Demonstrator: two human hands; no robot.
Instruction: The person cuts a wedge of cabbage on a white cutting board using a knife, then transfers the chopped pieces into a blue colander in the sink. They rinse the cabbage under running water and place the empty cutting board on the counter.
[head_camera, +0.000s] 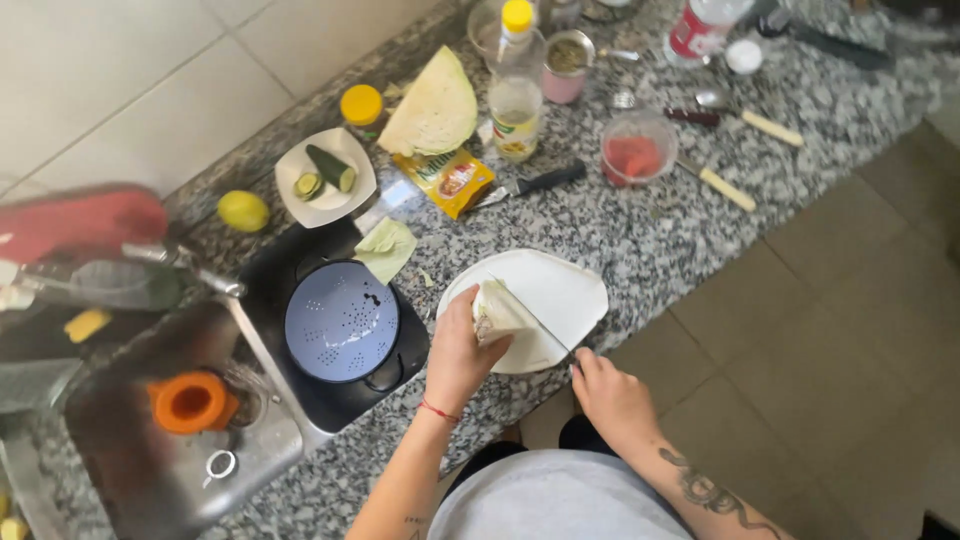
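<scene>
Two bare hands work at a granite counter (650, 240): the right hand (612, 398), its forearm tattooed, closes around a knife (540, 325) whose blade rests across a cabbage piece (500, 312). Steadying that piece, the left hand (458, 355) curls its fingers over it on a white board (565, 290) near the counter's front edge. Just left of the board, a blue colander (342, 322) sits on a dark tray beside the sink (130, 450). Farther back lie a cabbage wedge (433, 108), a plate (350, 155) of cucumber, a lemon (243, 211) and a yellow-capped bottle (516, 90).
</scene>
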